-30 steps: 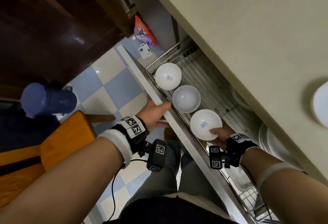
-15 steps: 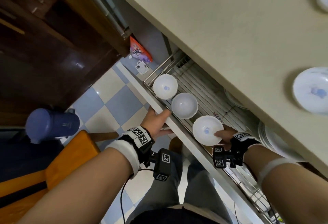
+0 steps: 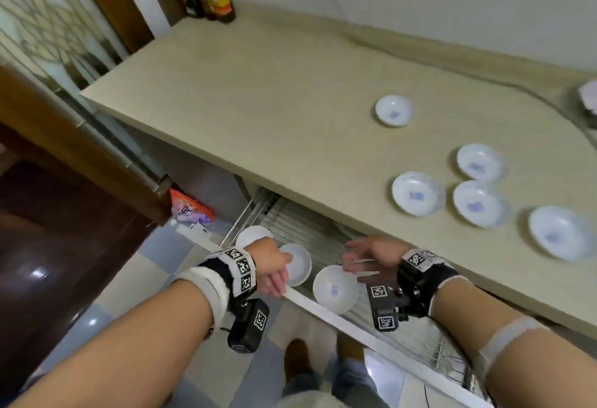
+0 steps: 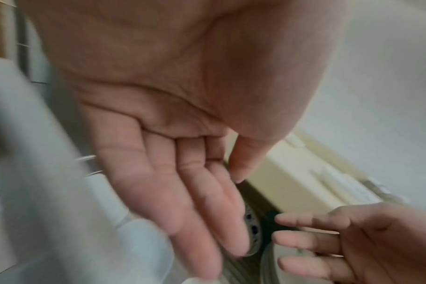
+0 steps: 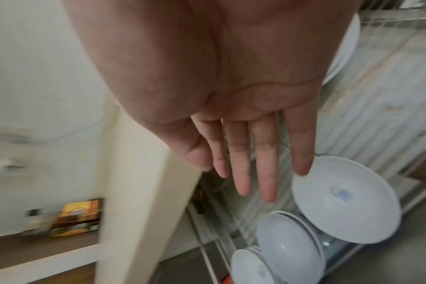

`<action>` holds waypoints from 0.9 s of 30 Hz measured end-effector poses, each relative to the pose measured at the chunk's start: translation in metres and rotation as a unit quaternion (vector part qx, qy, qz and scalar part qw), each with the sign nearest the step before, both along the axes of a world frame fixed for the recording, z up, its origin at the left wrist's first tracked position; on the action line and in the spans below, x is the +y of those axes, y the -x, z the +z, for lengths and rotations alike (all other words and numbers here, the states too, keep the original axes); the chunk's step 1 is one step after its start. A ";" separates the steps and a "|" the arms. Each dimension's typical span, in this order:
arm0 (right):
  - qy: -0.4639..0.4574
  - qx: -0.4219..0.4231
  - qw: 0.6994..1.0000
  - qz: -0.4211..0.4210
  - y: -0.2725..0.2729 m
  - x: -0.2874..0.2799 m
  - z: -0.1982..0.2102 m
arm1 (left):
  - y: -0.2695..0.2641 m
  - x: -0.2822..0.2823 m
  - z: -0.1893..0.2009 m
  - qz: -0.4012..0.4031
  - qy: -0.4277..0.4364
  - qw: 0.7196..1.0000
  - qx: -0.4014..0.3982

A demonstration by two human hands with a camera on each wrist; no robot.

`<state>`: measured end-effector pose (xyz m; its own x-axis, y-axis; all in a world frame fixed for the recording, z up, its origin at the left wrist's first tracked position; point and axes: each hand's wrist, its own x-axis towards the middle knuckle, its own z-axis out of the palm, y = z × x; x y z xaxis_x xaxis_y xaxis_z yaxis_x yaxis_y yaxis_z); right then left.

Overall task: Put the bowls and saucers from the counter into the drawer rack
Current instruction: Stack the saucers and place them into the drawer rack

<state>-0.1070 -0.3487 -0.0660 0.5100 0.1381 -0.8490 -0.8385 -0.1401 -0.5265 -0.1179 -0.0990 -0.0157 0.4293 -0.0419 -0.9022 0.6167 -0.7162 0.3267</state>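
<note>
1. With three bowls [image 3: 335, 289] already seated in the drawer rack [image 3: 323, 239], left hand [image 3: 271, 265] hung over the drawer front, fingers straight, holding nothing.
2. Right hand [image 3: 371, 254] splayed wide above the rack, empty.
3. Five saucers [image 3: 418, 194] remained on the counter [image 3: 258, 101]; best reached right-handed, pinched at the rim, one at a time.

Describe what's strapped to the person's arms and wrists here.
Both forearms are bare. Each wrist has a black strap bearing white square fiducial tags, and a small black camera box, tagged too, hangs under it. The left hand side has a white wristband behind the strap and a thin black cable from the box. The right hand side has a white band further up the forearm. No gloves or sleeves.
</note>
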 end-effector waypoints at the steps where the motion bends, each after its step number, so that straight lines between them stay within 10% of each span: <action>1: -0.012 -0.025 1.000 -0.012 0.004 -0.002 0.017 | -0.013 -0.008 0.004 -0.010 0.014 0.998 -0.052; 6: 0.050 -0.190 0.974 -0.114 0.011 -0.049 0.089 | -0.072 -0.075 0.029 -0.075 0.048 0.945 -0.314; 10: 0.299 -0.266 0.885 -0.239 0.020 -0.125 0.092 | -0.096 -0.137 0.025 -0.041 0.101 0.957 -0.270; 14: 0.442 -0.144 0.812 -0.353 0.039 -0.201 0.071 | -0.107 -0.188 0.011 -0.019 0.129 0.970 -0.207; 18: 0.441 -0.044 0.818 -0.366 0.047 -0.239 0.048 | -0.121 -0.213 -0.013 -0.106 0.039 0.955 -0.274; 27: 0.391 -0.119 0.835 -0.368 0.041 -0.263 0.050 | -0.137 -0.221 -0.004 -0.067 0.023 0.946 -0.316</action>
<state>-0.1480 -0.6119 -0.0161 0.3791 -0.8366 -0.3955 -0.7338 -0.0113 -0.6793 0.0191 -0.3201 -0.0194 0.8702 -0.1675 -0.4633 0.1927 -0.7498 0.6330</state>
